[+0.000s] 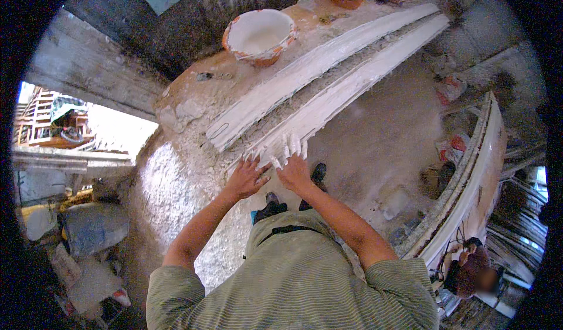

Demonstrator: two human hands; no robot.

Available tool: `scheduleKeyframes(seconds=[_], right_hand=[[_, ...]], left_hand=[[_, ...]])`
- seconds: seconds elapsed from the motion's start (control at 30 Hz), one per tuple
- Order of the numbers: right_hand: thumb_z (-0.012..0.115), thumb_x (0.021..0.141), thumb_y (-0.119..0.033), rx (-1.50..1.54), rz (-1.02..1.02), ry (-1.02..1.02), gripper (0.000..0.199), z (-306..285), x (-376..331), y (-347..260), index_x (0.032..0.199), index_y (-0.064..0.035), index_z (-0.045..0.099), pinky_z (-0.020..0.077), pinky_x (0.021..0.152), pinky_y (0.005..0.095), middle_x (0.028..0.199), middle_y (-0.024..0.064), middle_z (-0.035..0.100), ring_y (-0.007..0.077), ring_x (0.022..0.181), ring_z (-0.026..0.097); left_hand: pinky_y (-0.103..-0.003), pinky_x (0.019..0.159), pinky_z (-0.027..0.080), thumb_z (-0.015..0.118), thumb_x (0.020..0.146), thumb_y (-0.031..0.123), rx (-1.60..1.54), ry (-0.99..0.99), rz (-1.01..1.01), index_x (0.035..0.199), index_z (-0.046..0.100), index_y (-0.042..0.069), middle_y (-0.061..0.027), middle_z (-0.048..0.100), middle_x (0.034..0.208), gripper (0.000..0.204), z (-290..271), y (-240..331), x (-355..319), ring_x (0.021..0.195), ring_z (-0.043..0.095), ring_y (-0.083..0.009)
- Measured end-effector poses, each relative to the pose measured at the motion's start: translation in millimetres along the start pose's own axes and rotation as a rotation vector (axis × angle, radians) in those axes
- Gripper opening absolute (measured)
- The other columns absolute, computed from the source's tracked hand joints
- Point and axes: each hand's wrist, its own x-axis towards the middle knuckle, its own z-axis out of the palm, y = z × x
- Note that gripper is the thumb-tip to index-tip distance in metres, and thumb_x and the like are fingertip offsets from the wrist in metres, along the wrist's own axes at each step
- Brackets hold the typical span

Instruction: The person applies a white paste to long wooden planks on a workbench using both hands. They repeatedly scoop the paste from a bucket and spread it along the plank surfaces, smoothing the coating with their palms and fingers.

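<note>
Directly ahead of both hands lies a long white plaster strip (346,89), wet-looking and smeared, narrow, running away up and to the right across a dusty, plaster-crusted workbench (193,89). A second white strip (305,72) lies just beside it on the far side, roughly parallel, with a rough grey gap between the two. Left hand (246,177) rests flat at the near end of the closer strip, fingers (253,161) spread wide and coated white at the tips, gripping nothing. Right hand (295,169) sits just beside it, also flat and open, its fingers (291,147) pointing up along the strip and caked in white plaster, pressing on the surface rather than holding it. Beyond the fingertips, well apart at the bench's far edge, stands an orange bucket (259,36) lined with white plaster.
</note>
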Motion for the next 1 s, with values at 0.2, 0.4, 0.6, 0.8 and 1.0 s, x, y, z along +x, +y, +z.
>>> scheduleKeyframes(seconds=[0.2, 0.4, 0.6, 0.8, 1.0], right_hand=[[0.040, 0.097, -0.040, -0.224, 0.283, -0.081, 0.053, -28, 37, 65, 0.145, -0.0157, 0.041, 0.0002, 0.116, 0.0618, 0.155, 0.0235, 0.025, 0.0468, 0.144, 0.017], [0.033, 0.098, -0.047, -0.303, 0.451, -0.351, 0.060, -60, 97, 153, 0.144, -0.0104, 0.045, -0.0046, 0.113, 0.0665, 0.145, 0.0269, 0.041, 0.0505, 0.139, 0.027], [0.038, 0.095, -0.051, -0.214, 0.383, 0.039, 0.064, -102, 154, 243, 0.132, -0.0030, 0.057, -0.0014, 0.115, 0.0629, 0.133, 0.0341, 0.050, 0.0487, 0.137, 0.032], [0.055, 0.091, -0.039, 0.067, 0.556, -0.078, 0.071, -172, 205, 353, 0.146, 0.0001, 0.033, 0.0212, 0.115, 0.0555, 0.140, 0.0316, 0.043, 0.0488, 0.133, 0.036], [0.054, 0.095, -0.036, 0.340, 0.378, 0.201, 0.068, -189, 219, 413, 0.146, 0.0028, 0.031, 0.0256, 0.115, 0.0496, 0.151, 0.0278, 0.031, 0.0454, 0.139, 0.030]], left_hand=[[-0.056, 0.118, 0.009, 0.037, 0.098, 0.053, -0.062, 0.073, 0.123, 0.149, 0.036, 0.033, -0.0190, 0.030, 0.155, 0.055, -13, 14, 62, 0.146, 0.020, -0.0386], [-0.055, 0.118, 0.013, 0.033, 0.099, 0.053, 0.144, 0.243, 0.210, 0.150, 0.034, 0.032, -0.0150, 0.038, 0.151, 0.056, -26, 40, 164, 0.143, 0.030, -0.0329], [-0.055, 0.118, 0.011, 0.031, 0.099, 0.056, 0.107, 0.268, 0.245, 0.150, 0.034, 0.030, -0.0135, 0.039, 0.151, 0.058, -50, 85, 310, 0.143, 0.031, -0.0319], [-0.056, 0.118, 0.014, 0.033, 0.098, 0.057, 0.112, 0.137, 0.204, 0.151, 0.032, 0.029, -0.0127, 0.040, 0.151, 0.060, -97, 137, 453, 0.142, 0.032, -0.0346], [-0.055, 0.118, 0.016, 0.036, 0.098, 0.053, 0.066, 0.055, 0.126, 0.153, 0.026, 0.024, -0.0159, 0.043, 0.147, 0.063, -98, 131, 442, 0.138, 0.035, -0.0392]])
